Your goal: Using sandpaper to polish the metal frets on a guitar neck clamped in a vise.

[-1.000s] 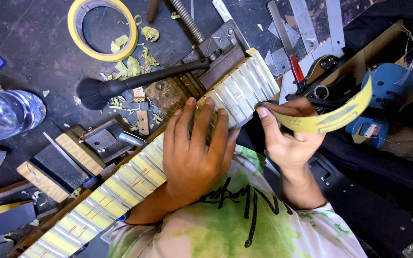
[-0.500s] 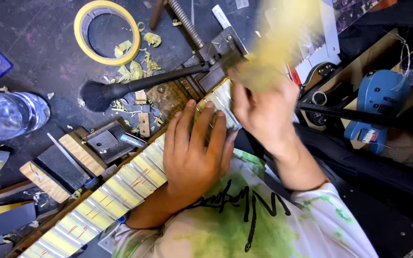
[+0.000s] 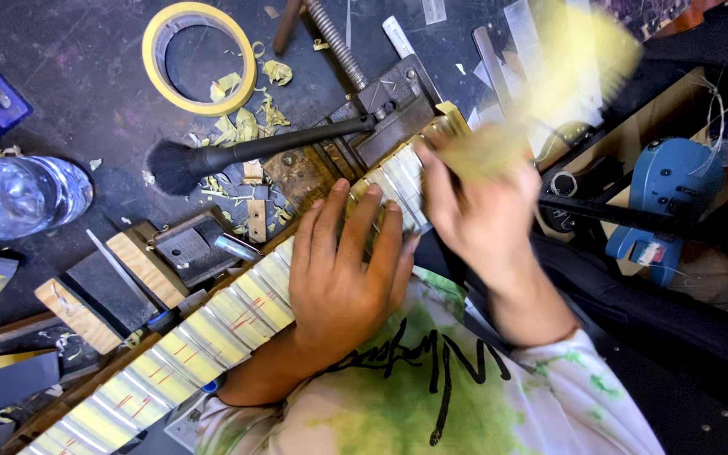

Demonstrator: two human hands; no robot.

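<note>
In the middle of the frame the left hand (image 3: pixel 343 278) lies flat on a long guitar neck (image 3: pixel 204 337) whose fretboard is masked with yellowish tape between the frets, fingers spread and pressing down, not closed around it. The neck runs diagonally from the lower left corner up to a rusty metal vise (image 3: pixel 364 135) just above centre. The right hand (image 3: pixel 482 211) sits at the neck's upper end, right of centre; it is pinched on a strip of yellow tape (image 3: pixel 566 76) that streaks, blurred, toward the upper right. A black brush (image 3: pixel 238 152) lies left of the vise among tape scraps, a roll of yellow tape (image 3: pixel 200 55) above it, a clear water bottle (image 3: pixel 18 198) at the left edge, and a blue tool (image 3: pixel 671 190) at the right.
</note>
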